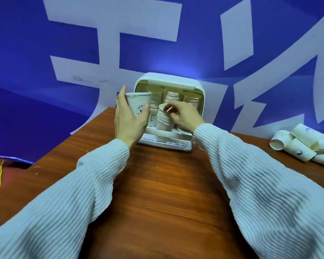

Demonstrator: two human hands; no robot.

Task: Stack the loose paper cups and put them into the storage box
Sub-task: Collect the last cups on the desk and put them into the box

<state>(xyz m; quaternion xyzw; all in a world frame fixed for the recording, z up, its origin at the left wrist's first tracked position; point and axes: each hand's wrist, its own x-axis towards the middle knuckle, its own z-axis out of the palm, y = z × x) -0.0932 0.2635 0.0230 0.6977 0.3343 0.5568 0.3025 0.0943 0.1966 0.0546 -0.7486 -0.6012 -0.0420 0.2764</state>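
Head view, at a wooden table [157,193] before a blue banner [45,53]:

**Desk:** What do both hands hold?

**Field:** Left hand [128,118], fingers wrapped round a single printed paper cup [139,103], waits just left of the open storage box [168,109] at the table's far edge. Right hand [183,114] pinches the rim of a nested cup stack [164,118], fingers narrow, with the stack tilted in the box's middle opening.

**Desk:** And the remaining cups?

**Field:** Loose cups [303,144] lie toppled at far right, well apart from the box. Rows inside look already filled.

**Desk:** How should this step go?

**Field:** In my judgement, straighten the stack upright before pushing it back, so the rims don't catch neighbouring rows; then drop the single cup squarely on top, not crushing its wall.
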